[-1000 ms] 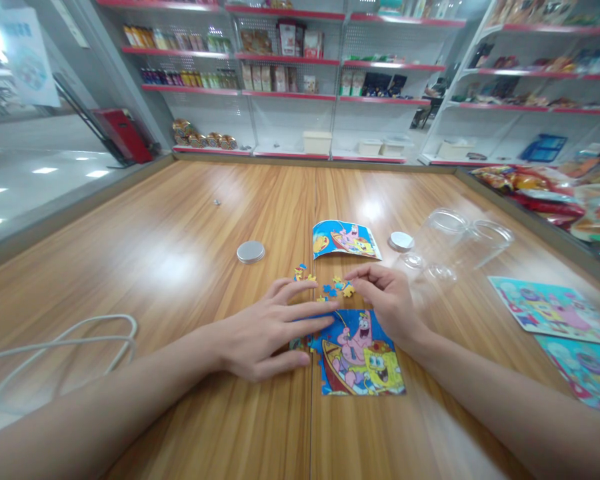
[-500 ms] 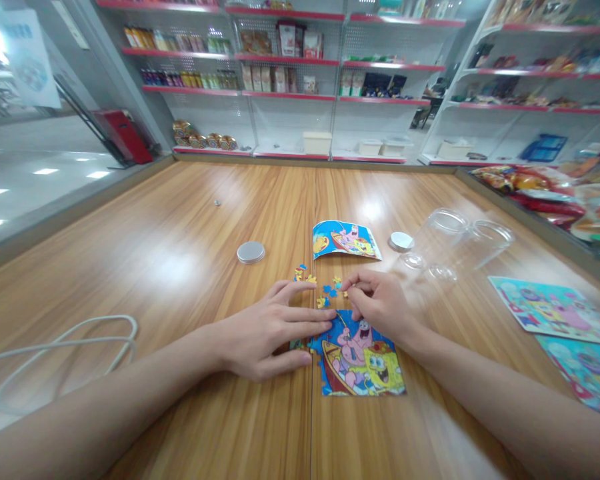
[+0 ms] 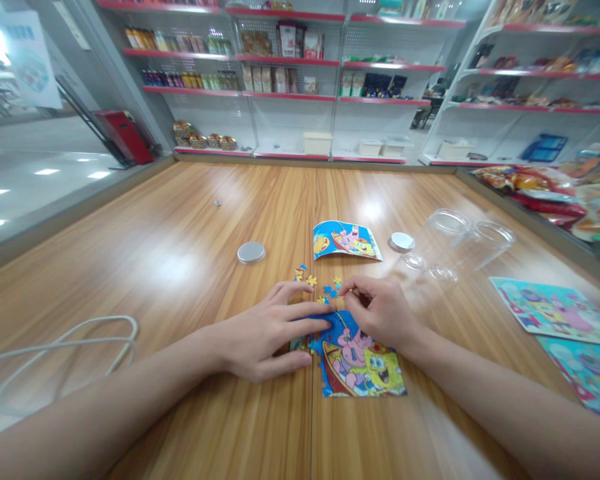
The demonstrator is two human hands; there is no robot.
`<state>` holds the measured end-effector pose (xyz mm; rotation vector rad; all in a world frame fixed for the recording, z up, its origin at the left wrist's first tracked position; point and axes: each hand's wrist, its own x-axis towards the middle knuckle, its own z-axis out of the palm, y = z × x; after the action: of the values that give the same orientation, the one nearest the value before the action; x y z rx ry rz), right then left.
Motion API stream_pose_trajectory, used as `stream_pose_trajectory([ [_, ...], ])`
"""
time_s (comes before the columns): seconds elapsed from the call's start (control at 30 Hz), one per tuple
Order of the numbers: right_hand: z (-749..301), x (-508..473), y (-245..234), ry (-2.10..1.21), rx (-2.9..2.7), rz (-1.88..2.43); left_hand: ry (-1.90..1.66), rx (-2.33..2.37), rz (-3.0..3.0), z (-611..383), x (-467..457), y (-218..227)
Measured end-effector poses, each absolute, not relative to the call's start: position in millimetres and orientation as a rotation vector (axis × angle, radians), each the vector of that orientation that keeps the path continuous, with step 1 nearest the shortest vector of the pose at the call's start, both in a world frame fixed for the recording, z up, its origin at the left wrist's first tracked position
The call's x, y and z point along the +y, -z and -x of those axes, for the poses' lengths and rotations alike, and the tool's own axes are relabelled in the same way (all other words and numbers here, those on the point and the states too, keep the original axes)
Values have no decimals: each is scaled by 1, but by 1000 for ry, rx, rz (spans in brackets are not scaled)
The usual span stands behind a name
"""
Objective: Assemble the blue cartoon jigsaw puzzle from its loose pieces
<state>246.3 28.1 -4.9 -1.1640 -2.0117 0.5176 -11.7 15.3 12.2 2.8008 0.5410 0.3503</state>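
Note:
A partly joined jigsaw puzzle [image 3: 353, 363] with a pink starfish and a yellow sponge character lies on the wooden table. My left hand [image 3: 275, 330] rests over its left side, fingers spread, fingertips touching its upper left edge. Above the puzzle's top edge, my right hand [image 3: 375, 303] has thumb and forefinger drawn together; whatever may be between them is hidden. Loose blue and yellow jigsaw pieces [image 3: 331, 291] lie just left of those fingertips, with more yellow pieces [image 3: 305, 275] beyond my left fingers. Behind them stands the curled picture card [image 3: 347, 240] with the same scene.
Two clear plastic jars [image 3: 443, 233] lie at the right, beside a white lid [image 3: 402, 241]. Another round lid [image 3: 251, 253] is left of the card. Printed sheets [image 3: 555, 310] lie far right, and a white cable [image 3: 80, 340] loops at the left.
My right hand has shifted slightly, its fingers curling more over the puzzle's top edge. My left hand stays nearly in place.

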Motion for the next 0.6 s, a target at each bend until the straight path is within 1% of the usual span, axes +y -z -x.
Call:
stream_pose_trajectory([
  [0.2, -245, 27, 5, -528, -1993, 1103, -332, 545, -2803, 12, 15, -12],
  [0.33, -245, 27, 5, -502, -2001, 1040, -444, 587, -2779, 13, 18, -10],
  [0.43, -244, 28, 4, -379, -2064, 1035, -538, 768, -2752, 13, 20, -6],
  [0.53, -244, 29, 4, -243, -2178, 1051, -516, 878, -2750, 13, 22, -2],
  [0.6, -243, 30, 5, -228, -2251, 1043, -499, 900, -2758, 12, 22, 0],
])
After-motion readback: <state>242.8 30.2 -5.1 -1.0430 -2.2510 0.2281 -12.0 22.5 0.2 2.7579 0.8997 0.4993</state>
